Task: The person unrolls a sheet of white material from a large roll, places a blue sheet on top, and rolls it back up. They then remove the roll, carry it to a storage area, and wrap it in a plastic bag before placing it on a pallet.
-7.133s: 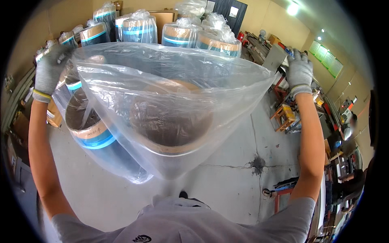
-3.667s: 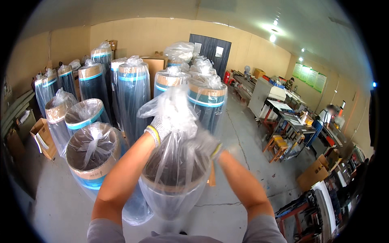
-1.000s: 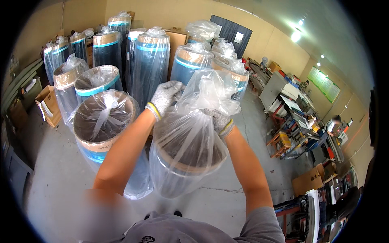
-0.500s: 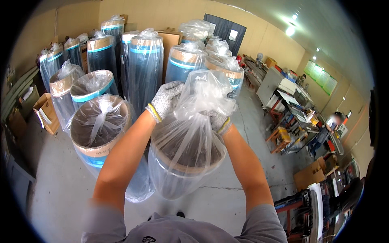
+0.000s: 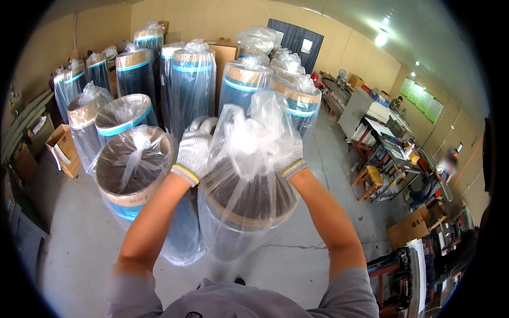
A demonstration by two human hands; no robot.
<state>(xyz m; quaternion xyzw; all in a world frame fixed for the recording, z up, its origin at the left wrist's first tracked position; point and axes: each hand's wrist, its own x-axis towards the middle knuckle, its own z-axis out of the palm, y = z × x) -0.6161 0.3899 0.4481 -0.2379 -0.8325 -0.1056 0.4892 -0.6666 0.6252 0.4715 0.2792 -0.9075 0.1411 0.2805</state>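
A clear plastic bag [image 5: 249,183] covers a large upright tube [image 5: 238,216] standing in front of me. Its top is gathered into a bunched, knot-like neck [image 5: 253,138], with loose plastic rising above. My left hand [image 5: 195,148], in a grey knit glove, lies along the left side of the gathered plastic, fingers stretched upward. Similarly gloved, my right hand [image 5: 290,158] is at the right side of the neck, its fingers mostly hidden behind the plastic. Close on the left stands another bagged tube [image 5: 135,197], its plastic tucked into the open top.
Several wrapped tubes [image 5: 192,85] with blue bands crowd the floor ahead and left. A cardboard box [image 5: 63,151] sits at far left. Along the right are workbenches [image 5: 383,139], a wooden stool [image 5: 368,181], a person [image 5: 437,175] and a carton [image 5: 408,228].
My left hand has moved left and down, away from the upper bunch. My right hand has shifted up slightly. The gathered plastic looks looser, and its folds have spread.
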